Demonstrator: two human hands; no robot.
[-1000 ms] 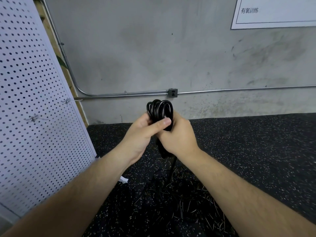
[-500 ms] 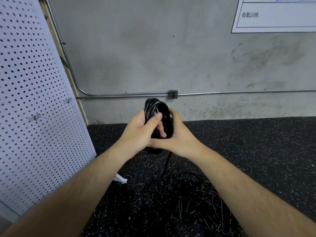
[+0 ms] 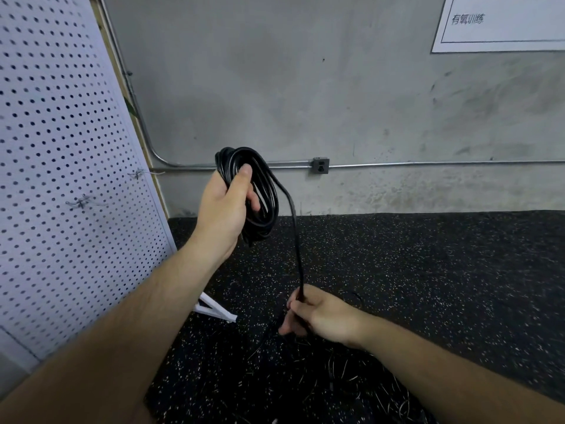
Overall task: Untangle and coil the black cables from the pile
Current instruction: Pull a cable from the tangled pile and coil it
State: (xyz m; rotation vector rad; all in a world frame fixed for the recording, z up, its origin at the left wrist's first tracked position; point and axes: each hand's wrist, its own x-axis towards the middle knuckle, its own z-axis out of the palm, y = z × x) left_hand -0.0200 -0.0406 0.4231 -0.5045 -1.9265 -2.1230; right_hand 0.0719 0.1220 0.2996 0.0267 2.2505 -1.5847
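A grey concrete wall (image 3: 305, 87) fills the upper view from ten o'clock round to two, and one white pegboard panel (image 3: 61, 179) leans across the nine o'clock side. One black speckled floor (image 3: 428, 270) spreads from three o'clock down to six. On it, at about five o'clock, lies the single pile (image 3: 351, 377) of thin black cables, too tangled to count. Above it, just left of centre, one finished coil (image 3: 263, 194) of thicker black cable stands upright on edge, several turns deep, though the exact number is not clear. The left hand (image 3: 223, 209) grips it, thumb over the top of the turns and fingers curled through the middle. The right hand (image 3: 321, 313) is lower, near six o'clock and close above the pile, its fingers closed round one loose strand (image 3: 295, 234). That strand is what the next move turns on: it leaves the coil's right edge and runs nearly straight down to the right fist, its long axis lying roughly twelve to six, with the coil at about eleven o'clock from the right hand. The right hand is the nearer to the pile, so it would likely bring up the next length while the left takes the loop. Smaller things: one sign (image 3: 501, 22) at one o'clock, one metal conduit (image 3: 428, 163) along the wall, and one outlet box (image 3: 320, 165) on it.
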